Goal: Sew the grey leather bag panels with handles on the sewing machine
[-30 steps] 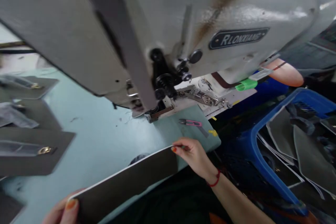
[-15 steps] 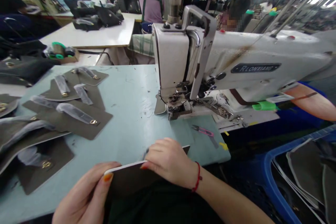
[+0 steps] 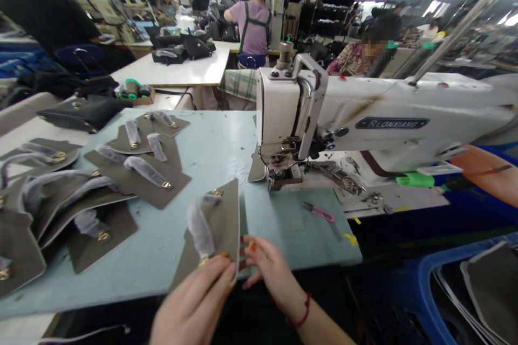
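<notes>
My left hand [image 3: 194,304] grips the lower edge of a grey leather panel [image 3: 220,226] that stands tilted upright over the table's front edge. A plastic-wrapped strap with a brass fitting hangs on its face. My right hand [image 3: 269,269] pinches the panel's right edge with its fingertips. A red string circles that wrist. Beyond the panel stands the white sewing machine [image 3: 364,118], its needle and presser foot [image 3: 279,175] to the upper right of my hands.
Several matching grey panels [image 3: 133,175] lie spread across the left of the pale green table [image 3: 210,145]. Pink thread snips [image 3: 319,211] rest right of the needle. A blue crate [image 3: 457,291] with cut pieces sits low right. Other people work at tables behind.
The view rose from the machine's underside to the room. The panel, held flat and low before, now stands turned up with its strap side facing me, both hands closer together.
</notes>
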Available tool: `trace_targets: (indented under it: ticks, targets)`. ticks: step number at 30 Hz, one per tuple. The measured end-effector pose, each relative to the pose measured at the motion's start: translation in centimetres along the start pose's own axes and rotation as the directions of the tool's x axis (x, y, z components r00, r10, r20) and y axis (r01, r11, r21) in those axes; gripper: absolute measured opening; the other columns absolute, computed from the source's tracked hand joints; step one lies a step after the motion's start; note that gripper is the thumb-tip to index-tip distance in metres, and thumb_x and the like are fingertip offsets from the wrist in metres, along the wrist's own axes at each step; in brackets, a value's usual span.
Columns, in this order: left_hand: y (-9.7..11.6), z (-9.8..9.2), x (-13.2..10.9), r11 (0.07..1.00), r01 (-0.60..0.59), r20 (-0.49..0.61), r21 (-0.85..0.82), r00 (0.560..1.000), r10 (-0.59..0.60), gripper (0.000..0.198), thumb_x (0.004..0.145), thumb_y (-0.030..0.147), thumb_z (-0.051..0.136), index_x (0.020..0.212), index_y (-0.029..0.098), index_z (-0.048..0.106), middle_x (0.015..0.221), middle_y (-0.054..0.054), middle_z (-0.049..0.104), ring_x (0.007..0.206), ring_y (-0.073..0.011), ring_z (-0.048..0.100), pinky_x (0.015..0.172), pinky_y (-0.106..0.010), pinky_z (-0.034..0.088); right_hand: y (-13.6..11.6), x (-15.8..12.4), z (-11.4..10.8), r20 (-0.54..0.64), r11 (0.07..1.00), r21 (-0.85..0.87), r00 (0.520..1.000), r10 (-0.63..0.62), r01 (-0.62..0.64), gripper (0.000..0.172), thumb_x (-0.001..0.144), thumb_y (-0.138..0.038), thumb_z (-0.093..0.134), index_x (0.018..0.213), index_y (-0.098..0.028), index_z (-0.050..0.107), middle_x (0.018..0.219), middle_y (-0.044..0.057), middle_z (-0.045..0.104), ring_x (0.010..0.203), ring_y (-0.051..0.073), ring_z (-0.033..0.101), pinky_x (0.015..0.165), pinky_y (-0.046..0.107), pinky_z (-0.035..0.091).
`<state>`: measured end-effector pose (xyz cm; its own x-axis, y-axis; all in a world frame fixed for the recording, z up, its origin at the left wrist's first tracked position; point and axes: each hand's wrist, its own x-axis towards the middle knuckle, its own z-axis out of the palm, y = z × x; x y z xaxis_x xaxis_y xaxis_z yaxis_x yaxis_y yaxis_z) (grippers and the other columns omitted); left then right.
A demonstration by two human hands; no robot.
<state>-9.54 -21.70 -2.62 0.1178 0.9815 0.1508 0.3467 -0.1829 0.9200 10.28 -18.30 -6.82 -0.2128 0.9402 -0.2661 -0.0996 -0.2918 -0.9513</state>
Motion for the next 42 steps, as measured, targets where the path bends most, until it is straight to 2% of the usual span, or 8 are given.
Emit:
trace_targets:
  ticks: [2, 5, 7, 11, 18, 22, 30, 42]
  targets:
    - [-1.7, 2.9, -1.2, 0.999, -0.014, 0.131, 0.035, 0.991, 0.009, 0.021, 0.077, 0.028, 0.075, 0.097, 0.032, 0.08, 0.105, -0.008, 0.077, 0.106, -0.0304, 0.069, 0.098, -0.036, 0.054, 1.2, 0.0, 1.8, -0.044, 0.994, 0.105, 0.998, 0.038, -0.034, 0.055, 0.086, -0.066, 0.059, 0.099, -0.013, 0.066, 0.085, 0.007, 0.069, 0.076, 0.019, 0.066, 0.064, 0.027, 0.051]
    - [-5.0, 4.9, -3.9, 0.991, 0.129, -0.151, 0.046, 0.981, -0.121, 0.021, 0.074, 0.033, 0.077, 0.094, 0.028, 0.078, 0.104, -0.01, 0.071, 0.107, -0.0324, 0.066, 0.1, -0.042, 0.052, 2.1, -0.4, 1.4, -0.146, 0.995, 0.1, 0.989, 0.039, -0.025, 0.046, 0.082, -0.06, 0.067, 0.092, -0.015, 0.067, 0.08, 0.006, 0.068, 0.077, 0.022, 0.066, 0.071, 0.031, 0.052]
    - [-6.3, 4.9, -4.9, 0.933, 0.337, -0.274, -0.129, 0.892, -0.36, 0.036, 0.071, 0.04, 0.08, 0.104, 0.027, 0.072, 0.115, -0.009, 0.067, 0.113, -0.0347, 0.062, 0.099, -0.046, 0.052, 1.8, -1.1, 0.2, -0.142, 0.996, 0.087, 0.99, 0.028, -0.016, 0.042, 0.083, -0.057, 0.067, 0.095, -0.016, 0.069, 0.085, 0.007, 0.069, 0.082, 0.024, 0.066, 0.072, 0.032, 0.053]
    - [-4.5, 5.0, -3.0, 0.57, 0.639, 0.076, -0.516, 0.697, -0.713, 0.066, 0.065, 0.047, 0.084, 0.122, 0.024, 0.062, 0.128, -0.01, 0.066, 0.125, -0.0362, 0.056, 0.105, -0.045, 0.048, -0.2, -1.8, -1.1, -0.026, 0.996, 0.082, 0.999, -0.025, 0.027, 0.036, 0.09, -0.05, 0.063, 0.101, -0.017, 0.07, 0.095, 0.008, 0.07, 0.09, 0.023, 0.065, 0.079, 0.031, 0.052]
    - [-0.4, 5.7, 2.8, 0.255, 0.674, 0.494, -0.693, 0.702, -0.514, 0.069, 0.062, 0.048, 0.087, 0.121, 0.02, 0.067, 0.127, -0.017, 0.068, 0.126, -0.0389, 0.056, 0.108, -0.049, 0.043, -3.6, -0.4, -1.9, 0.077, 0.981, 0.195, 0.997, -0.002, -0.013, 0.034, 0.088, -0.049, 0.066, 0.107, -0.02, 0.069, 0.084, 0.003, 0.067, 0.083, 0.02, 0.063, 0.083, 0.031, 0.051]
    - [-1.6, 6.1, 5.7, 0.31, 0.649, 0.491, -0.695, 0.743, -0.455, 0.067, 0.061, 0.045, 0.089, 0.117, 0.018, 0.067, 0.122, -0.017, 0.07, 0.116, -0.0378, 0.064, 0.101, -0.047, 0.05, -6.2, 1.5, -2.6, -0.002, 0.994, 0.006, 0.994, -0.106, 0.106, 0.027, 0.095, -0.042, 0.057, 0.104, -0.019, 0.068, 0.081, 0.002, 0.065, 0.08, 0.019, 0.061, 0.08, 0.028, 0.05]
    - [-1.8, 6.7, 12.5, 0.642, 0.402, 0.016, -0.653, 0.855, -0.518, 0.059, 0.066, 0.027, 0.087, 0.119, 0.02, 0.062, 0.11, -0.005, 0.076, 0.093, -0.0204, 0.071, 0.084, -0.027, 0.058, -8.0, 5.0, -4.1, -0.245, 0.939, -0.289, 0.934, -0.262, 0.187, 0.021, 0.097, -0.035, 0.052, 0.097, -0.018, 0.064, 0.087, 0.004, 0.065, 0.077, 0.017, 0.058, 0.074, 0.025, 0.047]
    - [-2.6, 5.0, 17.6, 0.712, 0.408, 0.101, -0.571, 0.896, -0.433, 0.049, 0.068, 0.026, 0.085, 0.112, 0.013, 0.067, 0.11, -0.01, 0.075, 0.095, -0.0248, 0.07, 0.082, -0.032, 0.058, -6.7, 6.7, -4.1, -0.334, 0.984, -0.128, 0.929, -0.156, 0.119, 0.041, 0.096, -0.042, 0.054, 0.064, -0.016, 0.058, 0.059, 0.001, 0.06, 0.05, 0.009, 0.05, 0.05, 0.02, 0.037]
